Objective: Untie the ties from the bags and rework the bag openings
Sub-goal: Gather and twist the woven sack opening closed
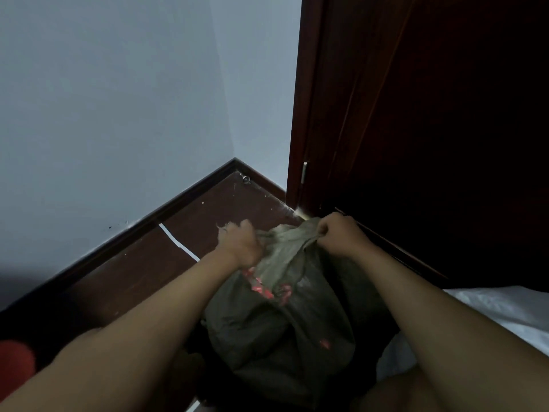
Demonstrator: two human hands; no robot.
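Here, at the far left, a red object sits at the frame edge, blurred beyond identification. The pale wall meets the dark wood floor along a dark baseboard that runs diagonally to the room corner; a bare strip of floor lies between the baseboard and the bag. A thin white strip lies on that floor, just left of the left forearm.

The left hand is closed in a fist on the left edge of the bag mouth; frayed fibres show above the knuckles.

The grey-green woven bag stands on the floor between both forearms, with red print on its upper face.

The right hand is curled tight, pinching a gathered fold of the bag mouth.

The bag's far edge appears to lie close to the dark door. White fabric lies at lower right.
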